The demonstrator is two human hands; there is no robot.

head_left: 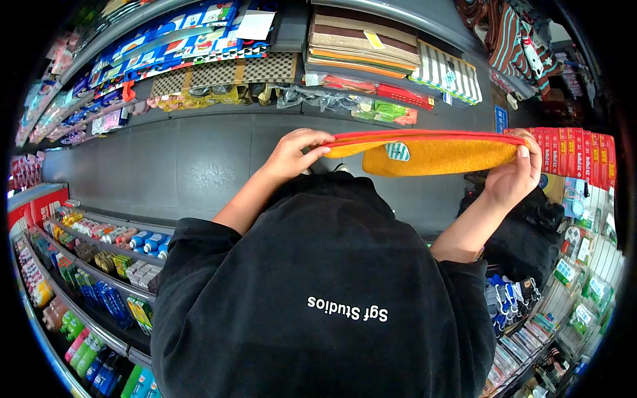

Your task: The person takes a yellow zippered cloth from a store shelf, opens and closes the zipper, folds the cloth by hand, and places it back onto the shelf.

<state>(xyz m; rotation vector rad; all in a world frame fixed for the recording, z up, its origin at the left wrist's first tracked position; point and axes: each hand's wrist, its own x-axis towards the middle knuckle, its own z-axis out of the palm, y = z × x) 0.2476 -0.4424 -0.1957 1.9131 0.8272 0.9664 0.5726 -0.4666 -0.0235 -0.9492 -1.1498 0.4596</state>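
Note:
A folded orange towel (444,158) with red edges is stretched level between my two hands, above the floor. A small teal-and-white striped label (398,151) sits on its front face. My left hand (298,151) pinches the narrow left end, thumb below and fingers on top. At the opposite end, my right hand (514,171) is closed on the towel's right corner, with the thumb on the near side. Some of the right fingers are hidden behind the fabric. The left part of the towel is thin, while the right part hangs lower.
Ahead, a low shelf carries a stack of folded brown and beige mats (361,36) and grey-striped textiles (448,71). Bottles (149,242) and packets line shelves at left. Red packages (577,156) hang at right, near my right hand. Grey floor tiles (219,156) run between.

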